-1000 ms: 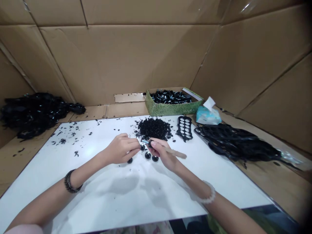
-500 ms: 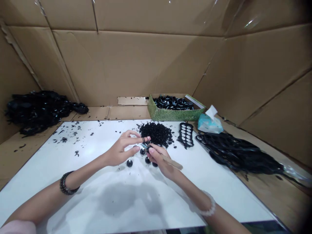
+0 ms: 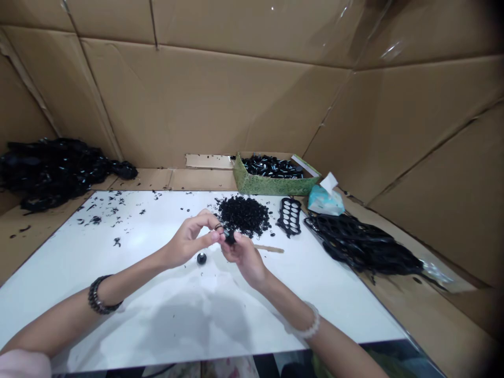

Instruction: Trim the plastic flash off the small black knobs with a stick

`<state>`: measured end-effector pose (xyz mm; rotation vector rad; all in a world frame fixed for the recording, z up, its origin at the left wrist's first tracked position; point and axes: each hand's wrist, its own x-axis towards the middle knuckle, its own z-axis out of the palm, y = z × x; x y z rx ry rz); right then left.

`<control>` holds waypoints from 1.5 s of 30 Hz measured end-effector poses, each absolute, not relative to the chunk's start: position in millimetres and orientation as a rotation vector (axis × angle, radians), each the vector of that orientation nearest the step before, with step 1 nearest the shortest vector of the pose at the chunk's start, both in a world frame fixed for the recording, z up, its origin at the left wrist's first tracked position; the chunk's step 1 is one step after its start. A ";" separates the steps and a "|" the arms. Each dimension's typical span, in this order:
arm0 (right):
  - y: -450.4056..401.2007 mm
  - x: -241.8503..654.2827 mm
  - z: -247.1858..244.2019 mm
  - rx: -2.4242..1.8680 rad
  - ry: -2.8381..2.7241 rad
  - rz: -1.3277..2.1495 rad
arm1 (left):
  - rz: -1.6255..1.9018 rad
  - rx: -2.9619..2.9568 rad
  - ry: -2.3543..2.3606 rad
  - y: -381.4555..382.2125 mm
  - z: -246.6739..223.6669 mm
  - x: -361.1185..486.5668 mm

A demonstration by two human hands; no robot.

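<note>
My left hand (image 3: 191,239) is closed, its thumb and fingertips pinching at a small black part (image 3: 228,237). One or two thin dark rings (image 3: 219,227) circle a finger of it near the tip. My right hand (image 3: 247,260) meets it from the other side, thumb and fingers closed on the same part. A light-brown stick-like handle (image 3: 270,248) extends rightward from behind my right hand; its other end is hidden. Below the hands, a round black piece with a pale knob (image 3: 201,258) stands on the white tabletop (image 3: 157,320). Behind them lies a heap of small black rings (image 3: 244,215).
A green box (image 3: 271,185) of black pieces stands at the back. Right of the heap are a black sheet with holes (image 3: 289,216), a tissue pack (image 3: 326,199) and bundled black strips (image 3: 362,247). A black pile (image 3: 59,170) lies left; cardboard walls (image 3: 197,100) surround the table.
My hands have come together around the black part. The brown handle has swung closer to level. Some round black pieces seen below my hands no longer show. The view has shifted slightly right.
</note>
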<state>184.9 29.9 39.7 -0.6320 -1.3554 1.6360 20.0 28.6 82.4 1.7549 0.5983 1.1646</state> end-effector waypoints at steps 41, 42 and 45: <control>27.5 197.4 55.6 -0.700 -1.461 1.525 | 1.121 2.525 1.068 35.3 76.7 2.5; 31.1 199.8 57.4 -0.701 -1.401 1.534 | 1.032 2.573 1.010 34.0 76.1 -2.1; 46.8 208.8 60.7 -0.686 -1.214 1.644 | 1.009 2.394 0.790 24.1 76.2 -15.0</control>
